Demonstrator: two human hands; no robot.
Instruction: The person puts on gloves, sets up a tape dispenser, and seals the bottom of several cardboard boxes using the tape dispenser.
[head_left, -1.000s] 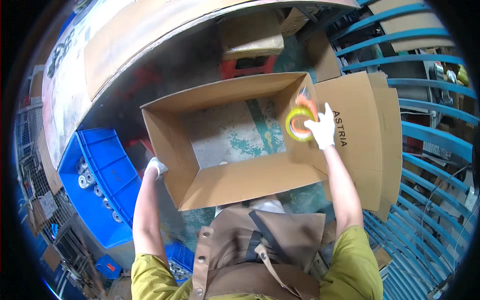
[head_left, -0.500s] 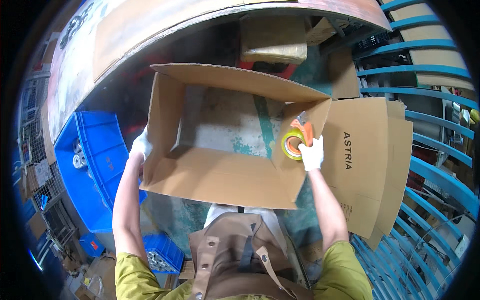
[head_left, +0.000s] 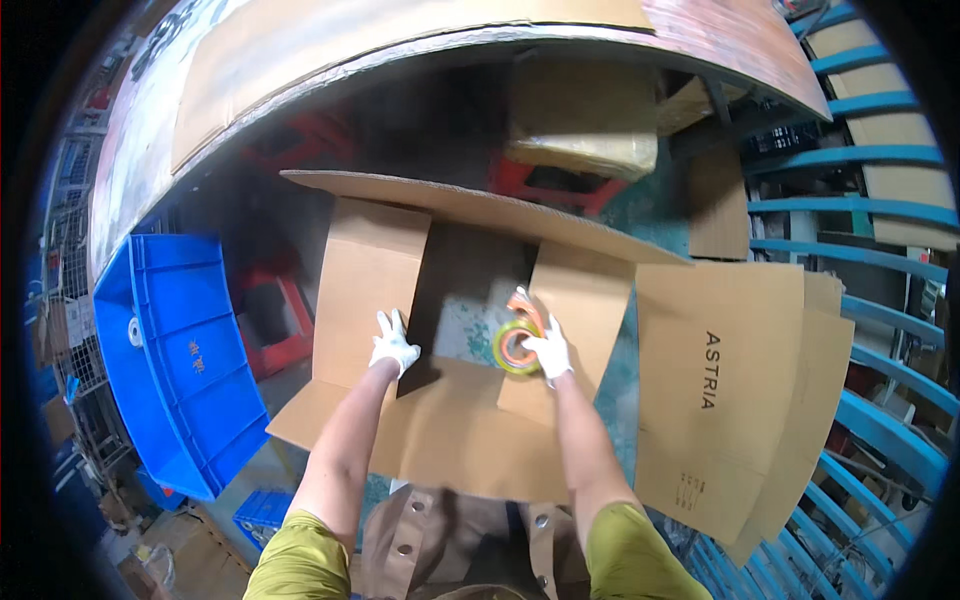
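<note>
Carton of brown cardboard (head_left: 470, 430) stands open in the middle of the floor, its left flap (head_left: 372, 262) and right flap (head_left: 585, 305) folded inward with a gap between them, while the long far flap and near flap spread outward. An orange handheld tape dispenser (head_left: 526, 314) with a yellow-green roll is over the inner edge of the right flap; the person's right hand (head_left: 551, 352), white-gloved, is closed around it. The left hand (head_left: 395, 347), also gloved, rests with fingers spread on the left flap near its inner edge. To the right lie flattened cardboard sheets (head_left: 715, 400), beside a blue metal railing (head_left: 885, 435). To the left sits a blue plastic crate (head_left: 185, 350), near a red stool (head_left: 280, 320). At the far side, a tape-wrapped box (head_left: 580, 125) rests on another red stool below a worktable (head_left: 420, 25).
</note>
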